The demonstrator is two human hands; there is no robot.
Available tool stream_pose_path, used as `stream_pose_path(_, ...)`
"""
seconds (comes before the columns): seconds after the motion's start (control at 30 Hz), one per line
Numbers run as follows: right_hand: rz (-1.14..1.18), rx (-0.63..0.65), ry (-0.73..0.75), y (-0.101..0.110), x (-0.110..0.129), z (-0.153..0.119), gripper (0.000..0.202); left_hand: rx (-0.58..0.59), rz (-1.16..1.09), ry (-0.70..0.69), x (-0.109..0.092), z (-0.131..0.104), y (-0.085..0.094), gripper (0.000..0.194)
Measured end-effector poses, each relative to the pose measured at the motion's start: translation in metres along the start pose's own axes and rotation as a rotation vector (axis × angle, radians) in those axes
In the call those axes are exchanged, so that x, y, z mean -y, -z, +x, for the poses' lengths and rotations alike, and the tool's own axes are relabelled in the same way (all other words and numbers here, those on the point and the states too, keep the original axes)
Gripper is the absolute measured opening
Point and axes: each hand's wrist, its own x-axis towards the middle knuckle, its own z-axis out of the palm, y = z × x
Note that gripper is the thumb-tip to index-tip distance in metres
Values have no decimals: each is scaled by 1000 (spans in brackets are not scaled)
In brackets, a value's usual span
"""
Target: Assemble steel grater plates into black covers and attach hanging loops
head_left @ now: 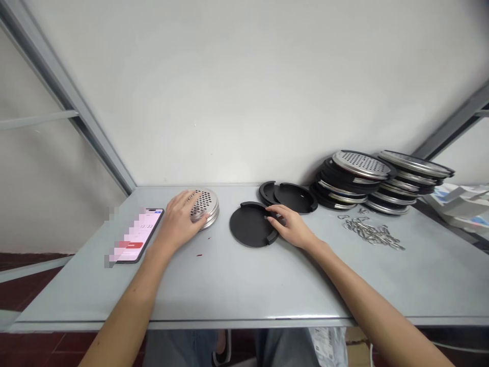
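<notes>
My left hand [179, 216] lies over a low stack of round perforated metal discs [206, 204]. Its fingers curve across the top disc and the thumb presses at the near edge. To the right, a flat black round tray [247, 228] with raised rim sections lies on the table. My right hand [290, 224] has its thumb and fingers curled around the tray's right rim; the palm side is partly hidden. Behind that tray, two more black round trays [296, 198] overlap each other.
A phone [139, 232] lies left of my left arm. Stacks of black trays with metal discs [359, 165] [414, 165] stand at the back right. Before them is a pile of small metal clips [372, 233]. White boxes [460, 204] sit at the far right, and a wall closes the back.
</notes>
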Motion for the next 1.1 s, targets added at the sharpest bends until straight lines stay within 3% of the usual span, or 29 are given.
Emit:
stream_pose_path(0.07,4,2,0,0,1,0,29,100,21,-13,6,-6,0,58)
stream_pose_path(0.17,6,3,-2,0,2,0,29,130,22,-50,7,-11,-3,51)
stream_pose_path(0.4,12,4,-8,1,2,-1,29,39,-35,-122,-7,-13,-9,36)
stream_pose_path(0.57,15,10,-10,2,3,-1,29,-80,-142,-131,-13,-13,-10,39)
stream_pose_path(0.67,19,10,-18,2,5,0,29,-108,-208,-245,-19,-12,-8,41)
stream_pose_path(0.8,43,-6,-56,1,5,0,31,63,-237,-487,-34,-14,-12,42)
stream_pose_path(0.9,53,-19,-61,1,5,0,31,193,-220,-596,-45,-17,-18,40)
stream_pose_path(1.1,66,-4,-50,-1,4,1,32,212,-209,-663,-54,-22,-25,40)
